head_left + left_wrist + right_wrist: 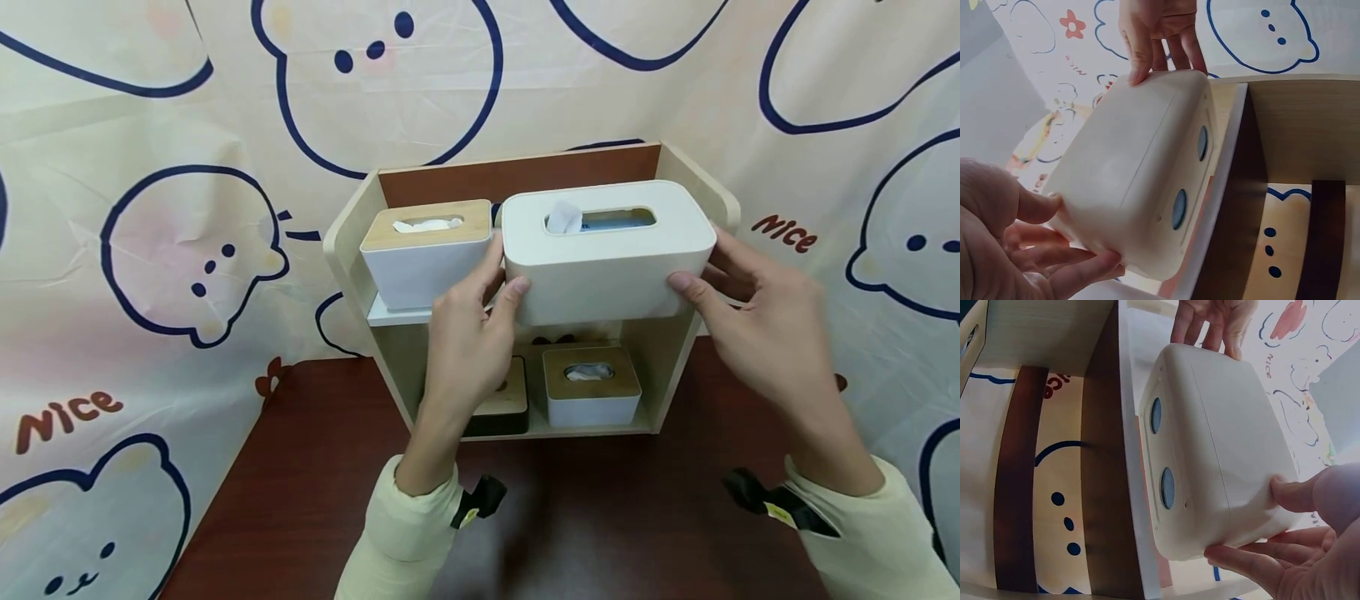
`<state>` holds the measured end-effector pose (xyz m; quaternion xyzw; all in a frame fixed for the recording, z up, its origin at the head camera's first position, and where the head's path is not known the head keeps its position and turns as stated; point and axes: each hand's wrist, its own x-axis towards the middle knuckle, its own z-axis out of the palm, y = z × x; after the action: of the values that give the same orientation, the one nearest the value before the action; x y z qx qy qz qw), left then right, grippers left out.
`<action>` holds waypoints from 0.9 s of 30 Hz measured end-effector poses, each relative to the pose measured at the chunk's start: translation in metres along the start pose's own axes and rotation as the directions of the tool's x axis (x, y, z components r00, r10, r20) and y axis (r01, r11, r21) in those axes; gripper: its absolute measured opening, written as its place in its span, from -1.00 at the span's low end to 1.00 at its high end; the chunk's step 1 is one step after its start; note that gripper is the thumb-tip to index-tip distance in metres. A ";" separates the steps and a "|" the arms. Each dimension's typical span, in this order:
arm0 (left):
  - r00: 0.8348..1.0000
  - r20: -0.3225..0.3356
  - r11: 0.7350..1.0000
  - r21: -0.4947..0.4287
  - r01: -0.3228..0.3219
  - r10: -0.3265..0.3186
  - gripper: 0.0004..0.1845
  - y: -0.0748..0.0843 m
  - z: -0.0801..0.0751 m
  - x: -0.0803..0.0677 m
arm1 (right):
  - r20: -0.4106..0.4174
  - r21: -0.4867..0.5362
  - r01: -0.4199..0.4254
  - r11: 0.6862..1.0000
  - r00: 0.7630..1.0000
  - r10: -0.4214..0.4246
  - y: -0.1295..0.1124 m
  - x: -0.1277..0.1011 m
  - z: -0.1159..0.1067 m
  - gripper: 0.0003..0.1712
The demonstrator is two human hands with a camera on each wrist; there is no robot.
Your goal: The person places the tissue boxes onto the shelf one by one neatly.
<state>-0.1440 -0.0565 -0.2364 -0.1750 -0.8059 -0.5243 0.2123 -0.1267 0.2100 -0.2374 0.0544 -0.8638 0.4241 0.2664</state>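
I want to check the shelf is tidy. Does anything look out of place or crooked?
Only the big tissue box: both hands hold it in the air before the shelf, not set down. Nothing looks spilled or damaged.

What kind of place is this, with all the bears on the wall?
Probably a small staged tabletop setup, not a lived-in room: a bear-print cloth backdrop hangs behind a dark wooden table, where a small wooden shelf holds tissue boxes. Both hands hold a white tissue box.

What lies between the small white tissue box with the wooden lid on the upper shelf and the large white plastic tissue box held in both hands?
Only fingers of the left hand, in the head view.
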 end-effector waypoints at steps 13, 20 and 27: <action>0.996 -0.091 0.998 -0.058 -0.001 -0.004 -0.40 -0.013 0.021 0.020 | -0.072 0.016 0.006 1.000 0.997 -0.005 0.000 0.020 0.024 -0.28; 0.994 -0.105 0.999 0.005 0.038 -0.037 -0.42 -0.015 0.029 0.025 | -0.073 -0.006 -0.028 1.000 0.997 0.027 0.006 0.027 0.032 -0.27; 0.994 -0.108 0.996 0.084 0.036 -0.027 -0.37 -0.015 0.035 0.029 | -0.082 0.000 -0.017 1.000 0.997 0.017 0.008 0.031 0.036 -0.28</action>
<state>-0.1820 -0.0288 -0.2453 -0.1247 -0.8177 -0.5013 0.2541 -0.1713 0.1917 -0.2454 0.0296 -0.8528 0.4281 0.2978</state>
